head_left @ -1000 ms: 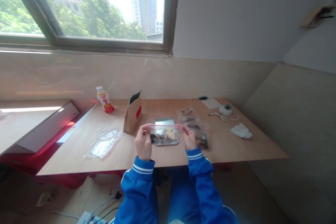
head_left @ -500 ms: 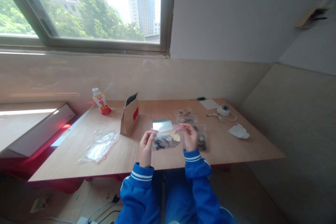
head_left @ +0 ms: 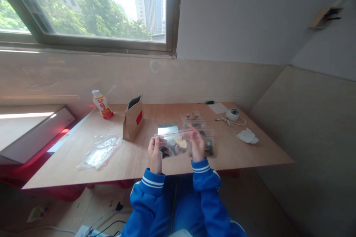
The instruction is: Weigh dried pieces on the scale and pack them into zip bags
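My left hand (head_left: pixel 154 152) and my right hand (head_left: pixel 196 145) hold a small clear zip bag (head_left: pixel 175 143) with a red seal strip between them, just above the wooden table (head_left: pixel 133 159). Dark and tan pieces fill the bag. My left fingers pinch its left top corner. The fingers of my right hand are closed against its right side. Behind the bag lies a small silver scale (head_left: pixel 167 128). Filled zip bags (head_left: pixel 198 126) lie just right of my right hand.
A brown paper pouch (head_left: pixel 133 119) stands open left of the scale. A pile of empty clear bags (head_left: pixel 99 150) lies further left, a small drink bottle (head_left: pixel 101 104) beyond. At the right are a round white device with cable (head_left: pixel 232 114), a crumpled tissue (head_left: pixel 247 136), a paper slip and green pen.
Both hands lifted the filled bag off the scale and drew it nearer. My right hand slid from the top corner to the bag's right side. The view drifted right.
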`<state>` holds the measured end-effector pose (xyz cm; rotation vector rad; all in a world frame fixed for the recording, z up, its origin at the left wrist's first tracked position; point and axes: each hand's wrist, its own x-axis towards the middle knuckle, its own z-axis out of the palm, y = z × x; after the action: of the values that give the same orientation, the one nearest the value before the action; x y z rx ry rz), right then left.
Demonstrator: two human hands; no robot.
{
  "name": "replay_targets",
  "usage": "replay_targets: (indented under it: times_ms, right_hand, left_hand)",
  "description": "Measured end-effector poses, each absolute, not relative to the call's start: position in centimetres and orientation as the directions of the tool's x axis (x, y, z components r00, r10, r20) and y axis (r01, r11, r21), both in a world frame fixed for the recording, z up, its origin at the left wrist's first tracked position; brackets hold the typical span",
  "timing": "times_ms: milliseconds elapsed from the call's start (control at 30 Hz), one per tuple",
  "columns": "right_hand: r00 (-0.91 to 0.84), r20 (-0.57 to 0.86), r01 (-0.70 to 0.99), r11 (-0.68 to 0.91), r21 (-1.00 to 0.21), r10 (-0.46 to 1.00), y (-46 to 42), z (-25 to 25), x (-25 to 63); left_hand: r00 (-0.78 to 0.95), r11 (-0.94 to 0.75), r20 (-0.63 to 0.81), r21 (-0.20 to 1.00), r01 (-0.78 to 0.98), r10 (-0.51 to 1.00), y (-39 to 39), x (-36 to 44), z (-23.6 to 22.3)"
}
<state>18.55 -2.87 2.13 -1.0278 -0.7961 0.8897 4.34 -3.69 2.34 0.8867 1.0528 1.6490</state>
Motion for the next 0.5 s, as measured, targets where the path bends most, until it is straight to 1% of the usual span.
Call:
replay_targets:
  times_ms: [67,167,267,367,500]
  right_hand:
    - [0.382,0.096,-0.268,0.209,-0.941,0.919,-3.4,2.0,19.0]
    - [0.391,0.07,-0.25,0.179,-0.951,0.918,-4.1,1.8,19.7]
    - [0.381,0.1,-0.204,0.189,-0.961,0.919,-4.7,2.0,20.4]
    - [0.38,0.134,-0.164,0.209,-0.964,0.915,-4.9,2.2,20.8]
    - [0.401,0.129,-0.173,0.213,-0.962,0.907,-4.7,2.4,20.4]
  left_hand:
    - [-0.279,-0.171,0.078,0.929,-0.328,0.957,-3.6,4.5,2.3]
    - [-0.239,-0.163,0.091,0.938,-0.306,0.967,-3.5,4.4,2.3]
    - [-0.184,-0.153,0.103,0.947,-0.284,0.978,-3.5,4.2,2.3]
    - [-0.165,-0.151,0.108,0.951,-0.271,0.98,-3.7,3.9,2.7]
    - [-0.154,-0.12,0.078,0.951,-0.284,0.985,-4.1,3.0,3.2]
